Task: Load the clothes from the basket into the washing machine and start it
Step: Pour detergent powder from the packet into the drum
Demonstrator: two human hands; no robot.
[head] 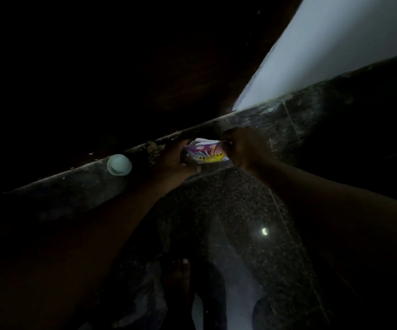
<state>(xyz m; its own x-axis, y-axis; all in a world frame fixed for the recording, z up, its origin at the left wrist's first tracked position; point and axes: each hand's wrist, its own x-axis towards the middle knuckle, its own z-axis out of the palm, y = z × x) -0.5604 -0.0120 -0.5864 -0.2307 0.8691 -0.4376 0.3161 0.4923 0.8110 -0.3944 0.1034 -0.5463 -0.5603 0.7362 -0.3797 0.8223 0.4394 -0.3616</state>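
Note:
The scene is very dark. A small packet [207,153] printed in purple, white and yellow sits on a dark stone ledge [78,184]. My left hand [172,158] grips the packet's left side. My right hand [236,147] pinches its upper right corner. Both arms reach forward from below. No basket, clothes or washing machine can be made out.
A pale green cup [119,164] stands on the ledge left of my left hand. A white wall [335,48] rises at the upper right. Below lies a speckled dark floor [228,210] with a light reflection, and a bare foot [179,277] shows near the bottom.

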